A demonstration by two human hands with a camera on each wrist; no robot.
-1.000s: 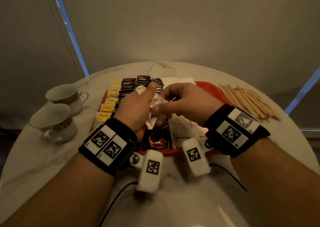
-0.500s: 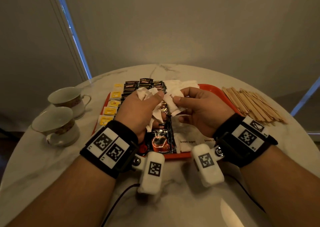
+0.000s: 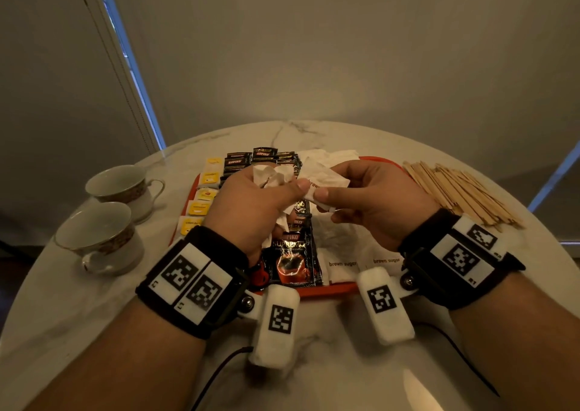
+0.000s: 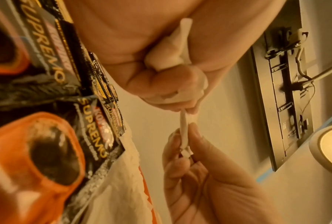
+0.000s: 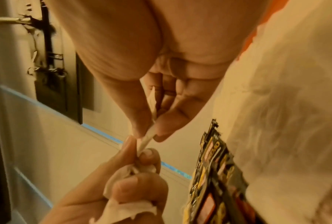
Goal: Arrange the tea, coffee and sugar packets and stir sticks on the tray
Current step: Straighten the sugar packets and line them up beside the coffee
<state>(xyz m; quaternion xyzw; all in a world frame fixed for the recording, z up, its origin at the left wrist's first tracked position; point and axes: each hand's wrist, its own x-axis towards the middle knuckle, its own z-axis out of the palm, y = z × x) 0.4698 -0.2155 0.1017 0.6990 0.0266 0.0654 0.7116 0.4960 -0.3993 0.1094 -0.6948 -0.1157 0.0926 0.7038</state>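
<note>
Brown sugar packet (image 3: 323,180) pinched by right hand (image 3: 373,203); left hand (image 3: 254,203) clutches more white packets (image 3: 270,177); two teacups (image 3: 100,238) nearby.

Black wristbands (image 3: 201,282) carry white square-coded tags, white camera pods (image 3: 276,322), dark cables.

The round white veined marble bench (image 3: 329,137) looks polished. The black foil coffee sachets (image 3: 290,261) gleam; the white paper sugar packets (image 3: 342,269) are matt and crinkled. The pale wooden stir sticks (image 3: 461,191) look unvarnished, the white gold-banded porcelain cups (image 3: 97,238) glazed, and the orange plastic tray (image 3: 329,290) smooth.
</note>
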